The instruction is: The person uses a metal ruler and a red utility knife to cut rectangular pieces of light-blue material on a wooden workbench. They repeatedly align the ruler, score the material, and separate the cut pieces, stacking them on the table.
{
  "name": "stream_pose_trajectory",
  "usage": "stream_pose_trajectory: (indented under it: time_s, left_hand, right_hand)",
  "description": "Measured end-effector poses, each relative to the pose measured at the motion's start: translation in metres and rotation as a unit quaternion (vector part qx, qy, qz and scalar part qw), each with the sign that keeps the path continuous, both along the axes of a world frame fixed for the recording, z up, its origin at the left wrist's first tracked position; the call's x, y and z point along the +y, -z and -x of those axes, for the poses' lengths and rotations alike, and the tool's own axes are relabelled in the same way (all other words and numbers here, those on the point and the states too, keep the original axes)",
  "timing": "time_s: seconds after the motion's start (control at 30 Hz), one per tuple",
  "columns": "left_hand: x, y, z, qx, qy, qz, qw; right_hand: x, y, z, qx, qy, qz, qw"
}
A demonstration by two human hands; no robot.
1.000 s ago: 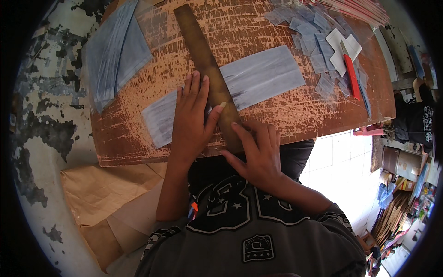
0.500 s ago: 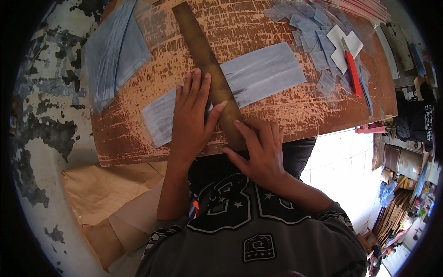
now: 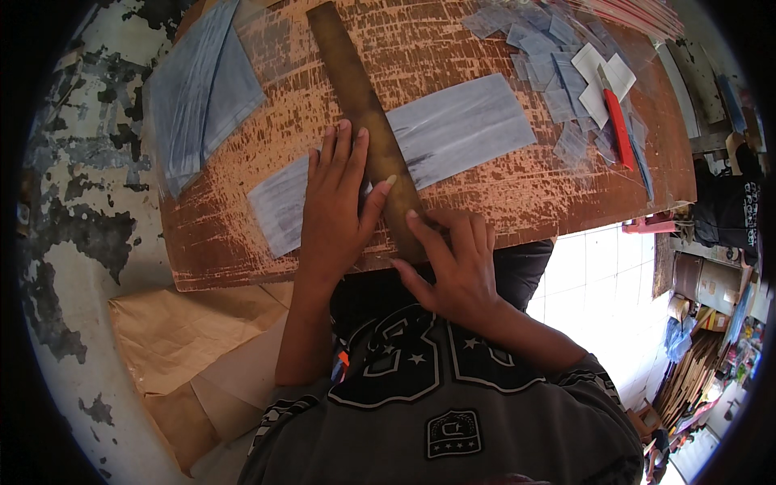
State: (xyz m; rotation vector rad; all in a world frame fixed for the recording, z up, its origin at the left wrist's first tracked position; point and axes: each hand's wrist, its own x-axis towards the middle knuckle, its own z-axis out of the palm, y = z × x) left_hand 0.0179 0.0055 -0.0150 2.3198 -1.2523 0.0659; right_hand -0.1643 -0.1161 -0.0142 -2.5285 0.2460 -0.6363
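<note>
A long flat brown strip [image 3: 368,109], like a straightedge, lies slantwise across a translucent plastic sheet [image 3: 461,129] on the worn tabletop. My left hand [image 3: 335,194] is laid flat on the sheet's left part, fingers stretched out and thumb resting on the strip. At the strip's near end, my right hand [image 3: 461,263] has its index finger at the right edge and its thumb by the bottom end, with the other fingers curled. Part of the sheet is hidden beneath the strip and my left hand.
Stacked plastic sheets [image 3: 202,97] lie at the table's far left. Small clear plastic pieces [image 3: 558,69], white pieces [image 3: 594,101] and a red-handled cutter [image 3: 619,129] are at the right. Thin reddish sticks [image 3: 638,16] lie beyond. Brown paper [image 3: 194,331] sits below the table's left edge.
The strip's far end has shifted slightly to the right. My right index finger has moved a little left against the strip; my left hand stays nearly still.
</note>
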Motion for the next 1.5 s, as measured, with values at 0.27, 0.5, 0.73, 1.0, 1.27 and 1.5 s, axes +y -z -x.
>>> stream_pose_trajectory:
  time_s: [0.27, 0.5, 0.73, 1.0, 1.27, 1.5]
  left_hand:
    - [0.0004, 0.0014, -0.0001, -0.013, -0.001, -0.001, 1.000]
    - [-0.0007, -0.0005, 0.0012, 0.006, -0.001, -0.002, 1.000]
    - [-0.0009, 0.0002, 0.0008, -0.005, -0.002, -0.006, 1.000]
    - [-0.0004, 0.0004, 0.0019, -0.004, -0.005, -0.008, 1.000]
    - [0.0001, 0.0022, 0.0012, -0.013, -0.004, -0.012, 1.000]
    - [-0.0002, 0.0029, 0.0004, -0.016, -0.004, -0.015, 1.000]
  right_hand:
    - [0.0005, 0.0022, 0.0002, 0.001, 0.002, -0.004, 1.000]
    - [-0.0012, 0.0028, 0.0011, 0.005, 0.002, 0.002, 1.000]
    - [-0.0019, 0.0044, 0.0019, 0.010, -0.002, 0.015, 1.000]
    - [-0.0013, 0.0047, 0.0030, 0.020, -0.001, 0.027, 0.999]
    - [-0.0029, 0.0072, 0.0032, 0.008, -0.007, 0.021, 1.000]
    - [-0.0031, 0.0095, 0.0030, 0.000, -0.008, 0.009, 1.000]
